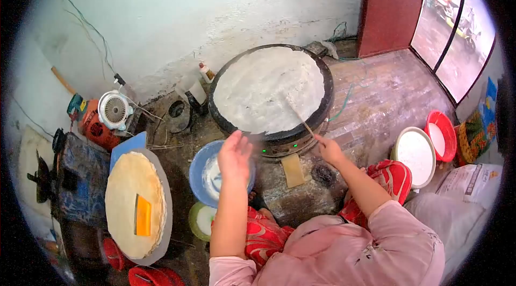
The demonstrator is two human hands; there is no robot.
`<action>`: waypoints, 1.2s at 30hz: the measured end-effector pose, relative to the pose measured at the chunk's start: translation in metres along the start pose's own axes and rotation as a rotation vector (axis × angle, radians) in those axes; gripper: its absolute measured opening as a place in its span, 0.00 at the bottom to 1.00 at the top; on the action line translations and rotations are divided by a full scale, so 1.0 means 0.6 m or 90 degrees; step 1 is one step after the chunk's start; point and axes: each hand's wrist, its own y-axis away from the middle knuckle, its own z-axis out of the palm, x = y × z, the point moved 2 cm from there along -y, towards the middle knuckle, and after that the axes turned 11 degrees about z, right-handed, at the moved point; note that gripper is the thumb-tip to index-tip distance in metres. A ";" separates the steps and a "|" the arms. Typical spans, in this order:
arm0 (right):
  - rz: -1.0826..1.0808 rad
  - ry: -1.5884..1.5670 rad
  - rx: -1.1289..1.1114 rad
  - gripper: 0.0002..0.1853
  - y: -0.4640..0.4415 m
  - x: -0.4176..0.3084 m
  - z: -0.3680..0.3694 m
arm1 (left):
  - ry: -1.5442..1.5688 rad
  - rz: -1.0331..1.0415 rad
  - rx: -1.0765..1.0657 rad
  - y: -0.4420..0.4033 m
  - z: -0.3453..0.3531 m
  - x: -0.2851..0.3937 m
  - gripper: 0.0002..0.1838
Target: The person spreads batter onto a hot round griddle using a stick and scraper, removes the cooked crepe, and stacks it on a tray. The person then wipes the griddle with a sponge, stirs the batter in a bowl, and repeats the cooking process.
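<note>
A large round griddle [219,111] with a dark rim stands ahead of me, its top coated with pale batter [263,82]. My right hand [329,149] is closed around the handle end of a thin wooden batter spreader [301,118]. The spreader's far end rests in the batter right of centre. My left hand [235,155] is raised at the griddle's near left edge, over a blue basin [200,170] with white batter in it. Its fingers look extended and slightly blurred, with nothing visible in them. Below the griddle lies a tan square piece [293,171].
A stack of round flatbreads [126,194] with an orange-yellow scraper [143,216] on top is at left. Beyond it stand a small fan blower [114,110] and cables. A green bowl [196,224] sits below the basin. At right are a white-filled tub [398,160], a red basin [451,138] and sacks [457,189].
</note>
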 end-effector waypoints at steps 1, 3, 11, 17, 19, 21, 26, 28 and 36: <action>0.006 -0.146 -0.145 0.19 0.007 -0.002 -0.003 | -0.016 -0.032 0.008 -0.008 -0.003 -0.014 0.17; 0.010 -0.289 -0.289 0.19 0.016 -0.015 -0.010 | -0.026 -0.049 0.017 -0.016 -0.015 -0.035 0.16; 0.054 -0.472 -0.302 0.21 -0.031 -0.099 0.016 | -0.043 -0.147 -0.029 -0.010 0.001 -0.063 0.14; -0.076 0.118 0.051 0.21 -0.048 -0.132 0.042 | -0.063 -0.172 -0.041 -0.008 0.015 -0.060 0.14; -0.095 0.117 0.053 0.21 -0.050 -0.131 0.053 | -0.065 -0.176 -0.048 -0.005 0.017 -0.060 0.15; -0.110 0.111 0.059 0.22 -0.060 -0.113 0.070 | -0.051 -0.192 -0.056 -0.005 0.018 -0.064 0.15; 0.130 -0.455 -0.286 0.20 -0.076 -0.064 0.020 | -0.063 -0.197 -0.089 0.004 0.019 -0.060 0.17; 0.156 -0.441 -0.227 0.25 -0.090 -0.053 0.003 | -0.064 -0.192 -0.092 0.006 0.017 -0.056 0.17; 0.096 -0.631 -0.309 0.29 -0.090 -0.097 -0.018 | -0.079 -0.177 -0.111 0.009 0.018 -0.051 0.18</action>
